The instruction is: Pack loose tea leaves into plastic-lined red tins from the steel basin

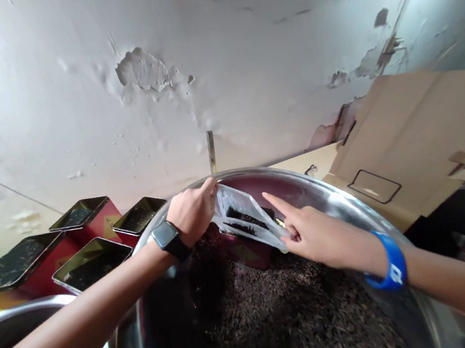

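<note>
Below a pale wall [238, 48] with flaking plaster, a wide, round, shiny metal basin [349, 208] holds dark, dry, loose shreds [310, 315] and a red, box-shaped tin [246, 253]. At the tin's mouth a thin, translucent, whitish plastic bag [238, 195] spreads wide and creased, dark matter showing inside. The left hand [193, 207] pinches its far left edge; the right hand [314, 234], forefinger extended, grips its right corner with curled fingers.
</note>
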The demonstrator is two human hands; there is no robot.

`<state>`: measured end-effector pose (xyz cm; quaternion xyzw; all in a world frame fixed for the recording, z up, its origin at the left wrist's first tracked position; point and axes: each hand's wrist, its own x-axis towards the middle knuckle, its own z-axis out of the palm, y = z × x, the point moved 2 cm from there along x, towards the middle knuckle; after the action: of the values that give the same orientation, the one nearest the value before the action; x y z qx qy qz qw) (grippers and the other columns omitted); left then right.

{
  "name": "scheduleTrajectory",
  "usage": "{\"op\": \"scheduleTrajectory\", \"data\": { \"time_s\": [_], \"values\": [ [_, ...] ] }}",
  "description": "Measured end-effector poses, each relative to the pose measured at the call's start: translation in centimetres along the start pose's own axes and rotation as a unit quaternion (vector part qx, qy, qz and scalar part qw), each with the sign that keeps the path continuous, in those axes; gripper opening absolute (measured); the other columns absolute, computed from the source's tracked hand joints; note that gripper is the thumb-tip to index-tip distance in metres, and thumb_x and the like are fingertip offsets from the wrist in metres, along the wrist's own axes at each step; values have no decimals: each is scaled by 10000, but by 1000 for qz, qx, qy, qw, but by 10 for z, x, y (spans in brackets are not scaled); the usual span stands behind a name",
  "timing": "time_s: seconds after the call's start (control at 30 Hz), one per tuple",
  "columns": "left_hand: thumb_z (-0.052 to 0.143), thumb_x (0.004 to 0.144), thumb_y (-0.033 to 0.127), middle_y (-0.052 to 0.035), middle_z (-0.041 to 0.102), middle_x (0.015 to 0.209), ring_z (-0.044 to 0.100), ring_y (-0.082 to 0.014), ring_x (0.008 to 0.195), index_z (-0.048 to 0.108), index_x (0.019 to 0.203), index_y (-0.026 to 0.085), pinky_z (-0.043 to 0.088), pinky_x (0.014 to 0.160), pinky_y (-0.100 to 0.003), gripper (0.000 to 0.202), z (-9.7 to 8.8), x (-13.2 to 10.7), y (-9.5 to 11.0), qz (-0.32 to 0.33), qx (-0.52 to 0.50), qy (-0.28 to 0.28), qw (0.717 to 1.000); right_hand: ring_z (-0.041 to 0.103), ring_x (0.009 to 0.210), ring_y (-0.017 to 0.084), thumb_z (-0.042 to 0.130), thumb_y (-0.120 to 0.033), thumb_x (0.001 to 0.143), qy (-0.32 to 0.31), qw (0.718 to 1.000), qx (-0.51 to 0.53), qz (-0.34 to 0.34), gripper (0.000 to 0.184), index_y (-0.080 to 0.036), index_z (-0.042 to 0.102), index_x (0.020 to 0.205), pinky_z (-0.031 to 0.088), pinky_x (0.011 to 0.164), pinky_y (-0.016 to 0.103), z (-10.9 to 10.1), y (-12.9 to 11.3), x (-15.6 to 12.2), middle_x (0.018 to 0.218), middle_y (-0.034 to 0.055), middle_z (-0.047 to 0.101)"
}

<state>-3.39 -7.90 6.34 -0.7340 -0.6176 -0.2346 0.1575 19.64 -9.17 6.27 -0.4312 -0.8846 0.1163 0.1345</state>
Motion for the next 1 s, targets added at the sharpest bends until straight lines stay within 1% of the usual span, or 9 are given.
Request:
{"op": "scheduleTrajectory", "data": {
  "time_s": [0.13,0.2,0.3,0.4,0.53,0.63,0.7,0.87,1.0],
  "values": [
    [318,861,367,-35,579,633,492,-123,531,583,953,186,326,545,-233,333,-1,4,-7,-24,-77,26,996,379,412,90,447,-188,726,49,998,27,3,728,-151,154,1391,279,430,243,-11,-2,-4,468,-56,451],
    [342,845,364,-16,572,619,479,-105,518,598,876,175,327,524,-211,319,1,11,-11,-52,-150,8,987,355,400,84,435,-185,732,70,995,66,27,707,-148,168,1386,271,420,236,-21,7,5,452,-70,413],
    [355,829,372,-6,567,600,456,-92,494,605,827,158,321,501,-198,329,3,17,-13,-79,-202,-24,976,338,379,76,421,-156,721,55,990,124,49,709,-157,161,1381,250,391,223,-28,19,16,453,-80,385],
    [357,833,373,-26,609,683,506,-112,579,614,842,168,337,557,-209,329,-4,12,-9,-62,-173,-7,983,348,390,74,420,-143,723,3,985,163,51,718,-173,137,1382,267,388,210,-25,14,11,480,-74,416],
    [319,856,395,-42,600,652,521,-135,585,618,899,195,321,559,-230,363,-17,-2,-1,-48,-94,-11,994,370,431,78,460,-152,723,-52,988,144,-9,728,-193,156,1383,295,417,212,-21,-14,-11,507,-66,427],
    [308,860,402,-32,565,589,480,-123,523,620,876,191,292,522,-230,377,-23,-6,1,-41,-64,-15,997,380,444,78,462,-147,724,-36,990,132,-26,705,-221,198,1374,300,433,218,-23,-22,-16,517,-62,439],
    [326,854,393,-24,564,603,469,-110,521,614,846,178,298,515,-220,360,-22,-4,-2,-46,-99,-14,994,380,443,79,444,-145,733,-6,986,164,-5,699,-228,182,1376,301,429,218,-25,-15,-9,519,-61,442],
    [396,820,399,-4,553,637,467,-85,528,576,867,146,342,495,-183,313,-5,2,-16,-92,-292,-24,952,375,433,83,418,-159,742,53,968,239,59,670,-217,179,1366,301,405,209,-27,17,10,511,-61,411],
    [393,813,446,17,509,558,440,-80,478,536,1002,145,340,454,-179,383,1,-2,-24,-122,-381,-81,913,380,449,82,422,-159,731,62,959,268,70,659,-189,207,1353,316,415,206,-27,23,8,520,-54,414]
  ]
}}
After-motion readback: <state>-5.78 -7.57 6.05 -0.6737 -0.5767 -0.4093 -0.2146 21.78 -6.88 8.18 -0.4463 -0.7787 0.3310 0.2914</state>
